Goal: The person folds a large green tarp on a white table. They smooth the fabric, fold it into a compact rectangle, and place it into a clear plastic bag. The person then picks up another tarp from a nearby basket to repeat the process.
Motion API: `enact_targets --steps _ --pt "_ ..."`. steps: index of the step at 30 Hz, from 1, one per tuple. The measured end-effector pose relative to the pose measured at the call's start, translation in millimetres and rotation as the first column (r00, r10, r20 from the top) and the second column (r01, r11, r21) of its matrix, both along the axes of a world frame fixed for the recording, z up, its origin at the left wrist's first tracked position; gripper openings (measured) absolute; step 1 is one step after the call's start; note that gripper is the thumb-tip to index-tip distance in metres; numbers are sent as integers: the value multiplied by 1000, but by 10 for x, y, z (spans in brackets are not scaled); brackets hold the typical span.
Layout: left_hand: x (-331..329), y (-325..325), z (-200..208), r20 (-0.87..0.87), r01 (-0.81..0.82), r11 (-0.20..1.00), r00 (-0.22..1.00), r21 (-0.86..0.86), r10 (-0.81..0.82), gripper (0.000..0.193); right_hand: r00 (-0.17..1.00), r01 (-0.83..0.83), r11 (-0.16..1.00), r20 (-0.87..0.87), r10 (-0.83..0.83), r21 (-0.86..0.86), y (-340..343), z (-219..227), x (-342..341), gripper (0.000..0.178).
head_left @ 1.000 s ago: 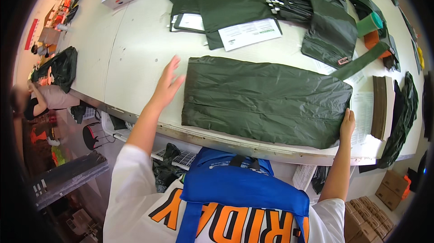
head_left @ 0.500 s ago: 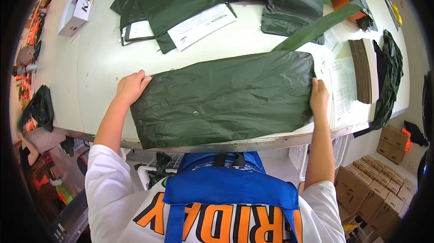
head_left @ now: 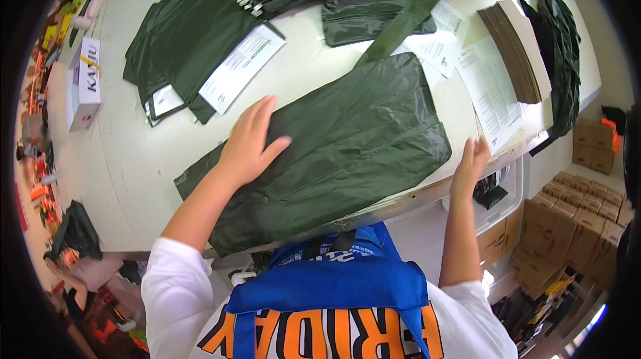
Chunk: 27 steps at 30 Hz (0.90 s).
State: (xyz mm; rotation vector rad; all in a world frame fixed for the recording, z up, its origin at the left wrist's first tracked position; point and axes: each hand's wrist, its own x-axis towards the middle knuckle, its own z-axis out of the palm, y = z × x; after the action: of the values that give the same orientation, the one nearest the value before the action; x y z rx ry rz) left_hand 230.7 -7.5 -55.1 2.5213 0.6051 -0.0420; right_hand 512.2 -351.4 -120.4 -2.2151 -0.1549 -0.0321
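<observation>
While the left hand (head_left: 250, 142) presses flat, green bag (head_left: 334, 145) spans to right hand (head_left: 473, 159), open.

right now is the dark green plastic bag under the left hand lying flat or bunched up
Flat: the dark green plastic bag lies spread on the table, left hand pressed palm-down on it.

Folded bag (head_left: 347, 139) lies on the bench (head_left: 113, 165); paper sheets (head_left: 491, 85) to its right, box (head_left: 85, 82) far left, more bags (head_left: 187, 39) behind.
</observation>
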Motion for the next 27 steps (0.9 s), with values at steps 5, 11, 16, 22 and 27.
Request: enact_targets --steps 5,11,16,22,27 --pt "1607 -43 -5 -58 26 946 997 -324 -47 71 550 547 603 -793 263 580 -14 153 -1038 32" --pt "2462 -136 15 -301 -132 816 952 -562 -53 61 652 601 507 -746 136 618 363 209 -1024 19" --pt "2543 -117 114 -294 -180 665 954 -725 -62 53 735 555 545 -678 34 629 386 346 -957 46" --pt "2545 -69 426 -175 -26 495 951 -869 -257 67 865 290 620 -477 156 729 367 418 -923 62" --pt "2440 -1 778 -224 48 596 900 -802 -374 63 786 247 706 -563 253 663 312 672 -894 52"
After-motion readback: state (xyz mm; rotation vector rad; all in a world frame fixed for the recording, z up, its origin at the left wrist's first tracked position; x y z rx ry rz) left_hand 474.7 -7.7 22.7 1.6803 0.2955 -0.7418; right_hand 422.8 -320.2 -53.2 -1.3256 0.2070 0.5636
